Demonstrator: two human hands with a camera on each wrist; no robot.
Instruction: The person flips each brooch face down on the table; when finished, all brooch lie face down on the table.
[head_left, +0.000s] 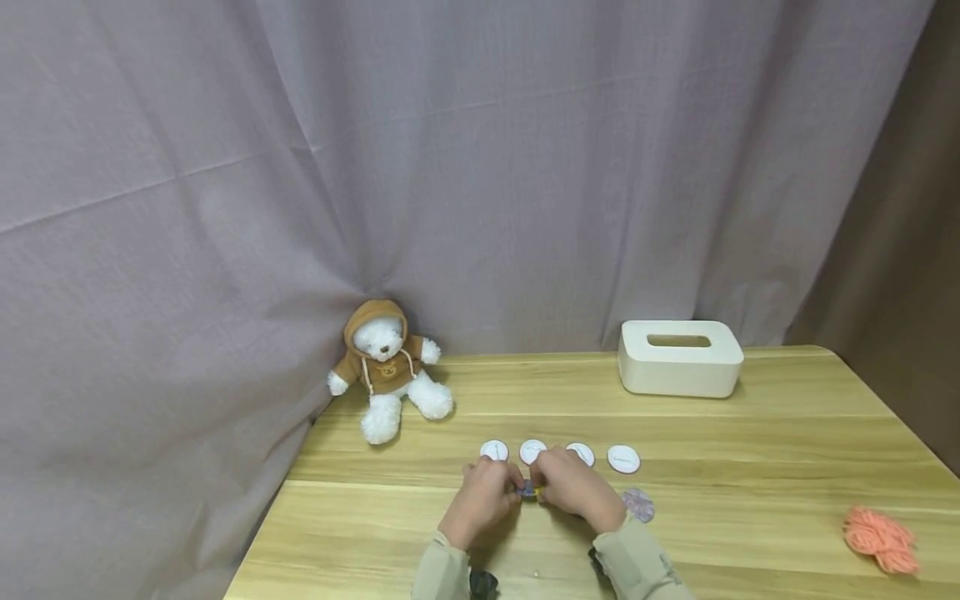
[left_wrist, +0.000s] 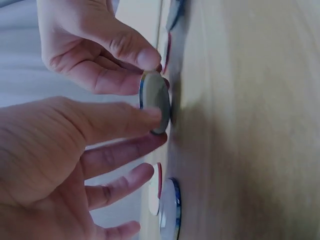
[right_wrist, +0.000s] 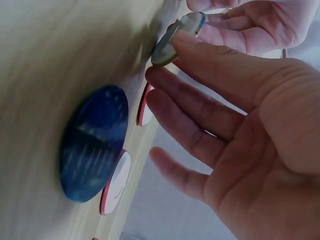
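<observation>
Both hands meet over the table and pinch one round pin badge [head_left: 528,490] between them. My left hand [head_left: 486,497] has thumb and index finger on one side of its rim; its other fingers spread loosely. On the opposite side, my right hand [head_left: 573,487] grips the rim with thumb and fingertips. The held badge's pale back [left_wrist: 159,97] faces the wrists, and a metal pin crosses it in the right wrist view. A patterned badge [head_left: 638,505] lies right of the right hand, looking dark blue [right_wrist: 95,145] up close. Beyond the hands, several white-backed badges [head_left: 623,459] lie in a row.
A white teddy bear in a brown hoodie [head_left: 386,371] sits at the back left. At the back right stands a cream tissue box [head_left: 681,360]. A bundle of coral yarn [head_left: 881,540] lies near the right edge of the wooden table [head_left: 750,467]. Grey curtain [head_left: 487,167] hangs behind.
</observation>
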